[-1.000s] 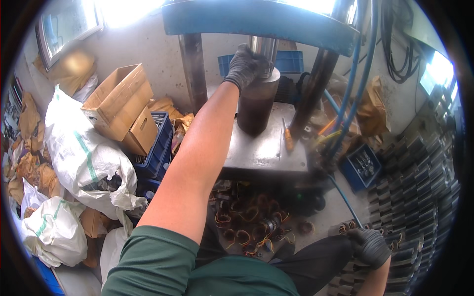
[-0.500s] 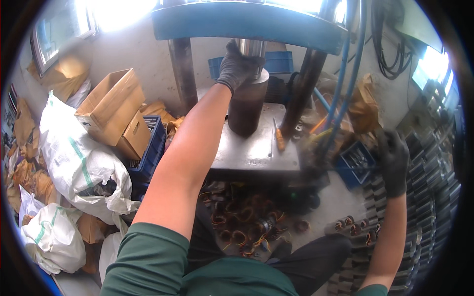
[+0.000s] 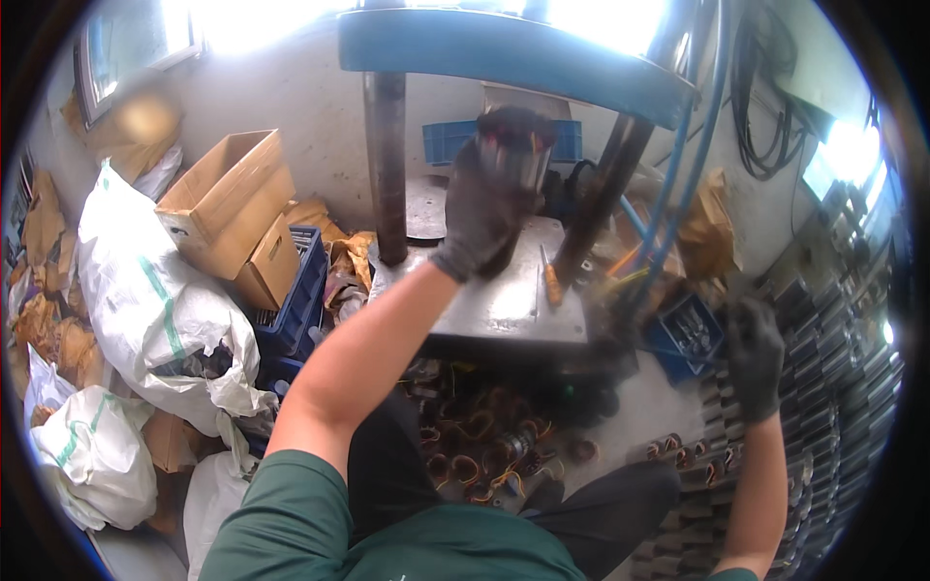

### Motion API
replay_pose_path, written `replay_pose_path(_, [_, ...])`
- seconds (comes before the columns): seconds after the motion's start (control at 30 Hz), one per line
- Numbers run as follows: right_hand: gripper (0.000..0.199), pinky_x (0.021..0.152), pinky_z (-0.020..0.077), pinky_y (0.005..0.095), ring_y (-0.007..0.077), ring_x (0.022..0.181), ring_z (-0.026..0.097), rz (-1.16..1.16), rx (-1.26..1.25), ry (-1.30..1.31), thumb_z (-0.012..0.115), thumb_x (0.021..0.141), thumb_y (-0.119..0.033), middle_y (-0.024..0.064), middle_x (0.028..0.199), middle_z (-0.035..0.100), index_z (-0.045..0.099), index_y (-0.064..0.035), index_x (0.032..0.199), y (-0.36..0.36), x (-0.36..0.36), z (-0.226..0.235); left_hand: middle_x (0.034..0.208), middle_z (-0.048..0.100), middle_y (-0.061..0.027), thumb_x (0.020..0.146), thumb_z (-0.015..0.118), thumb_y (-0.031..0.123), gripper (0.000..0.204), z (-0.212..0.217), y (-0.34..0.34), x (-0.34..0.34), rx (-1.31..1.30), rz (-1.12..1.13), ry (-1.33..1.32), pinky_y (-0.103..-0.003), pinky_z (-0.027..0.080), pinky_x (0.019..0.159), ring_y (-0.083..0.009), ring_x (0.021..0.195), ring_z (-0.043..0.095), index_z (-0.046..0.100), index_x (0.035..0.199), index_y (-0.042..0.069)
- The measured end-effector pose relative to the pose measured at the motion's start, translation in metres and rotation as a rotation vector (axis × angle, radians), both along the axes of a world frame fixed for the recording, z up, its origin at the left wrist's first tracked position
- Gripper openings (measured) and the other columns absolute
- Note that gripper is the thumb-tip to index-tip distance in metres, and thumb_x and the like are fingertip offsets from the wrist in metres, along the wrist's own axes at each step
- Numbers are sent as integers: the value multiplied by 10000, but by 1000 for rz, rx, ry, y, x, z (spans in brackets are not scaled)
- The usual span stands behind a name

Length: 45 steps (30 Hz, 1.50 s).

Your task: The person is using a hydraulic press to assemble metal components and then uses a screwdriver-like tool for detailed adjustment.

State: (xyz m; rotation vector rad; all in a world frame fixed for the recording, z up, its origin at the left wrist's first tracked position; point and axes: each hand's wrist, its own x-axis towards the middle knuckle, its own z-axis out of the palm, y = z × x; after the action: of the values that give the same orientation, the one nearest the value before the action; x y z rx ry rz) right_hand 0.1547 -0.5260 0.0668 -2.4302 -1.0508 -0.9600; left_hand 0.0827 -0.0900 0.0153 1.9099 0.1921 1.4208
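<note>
My left hand [image 3: 481, 208], in a dark grey glove, is wrapped round a shiny metal cylinder [image 3: 518, 160]. Dark reddish material, perhaps windings, shows blurred at the cylinder's upper end. Hand and cylinder are below the blue crossbeam [image 3: 513, 53] of a press, over its steel plate [image 3: 465, 315]. They mostly hide a thick dark cylindrical block [image 3: 497, 261] standing on that plate. My right hand [image 3: 756, 358], gloved likewise, is at the right beside stacked metal cylinders [image 3: 823, 378]; motion smears its fingers. On the plate lies a screwdriver [image 3: 552, 284] with an orange-yellow handle.
Dark posts [image 3: 387, 174] flank the plate, and blue hoses [image 3: 686, 145] hang at its right. Wired coil parts [image 3: 494, 445] lie heaped below. A blue bin [image 3: 668, 363] stands right. White sacks [image 3: 145, 300] and cardboard boxes [image 3: 228, 189] crowd the left.
My left hand has come nearer and lower with the shiny cylinder, away from the underside of the crossbeam. My right hand has dropped slightly. The whole view has shifted a little.
</note>
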Motion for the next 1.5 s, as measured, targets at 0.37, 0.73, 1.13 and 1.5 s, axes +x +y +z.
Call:
replay_pose_path(0.37, [554,1097,399,517,374,1171,587,391,-251,76,790,807,-297,176,1268,617,631,-21,1260,153,-110,-58,1152,643,-119,794,885,205,700,-124,-23,-69,-1201,-543,13,-432,614,862,-263,1042,679,467,1325,23])
replay_pose_path(0.73, [934,1018,507,474,405,1218,569,563,58,385,902,733,-252,265,1319,532,401,-23,1486,311,-57,-180,1259,608,-174,866,861,377,840,-129,9,-62,-1187,-371,85,-363,530,964,-240,1129,626,373,1415,-29])
replay_pose_path(1.13, [979,1050,483,487,451,1208,580,573,-209,330,874,706,-352,278,1296,584,445,4,1511,330,-44,-187,1185,720,-183,857,799,166,429,-142,79,-35,-798,43,413,-383,509,1021,-310,1143,687,647,1247,70])
replay_pose_path(1.5, [977,1030,477,526,472,1166,574,451,-217,356,889,672,-297,286,1292,578,452,-4,1495,309,-57,-177,911,615,-48,820,787,-29,397,-135,58,-28,-966,-15,230,-303,526,794,-151,823,604,608,1172,20])
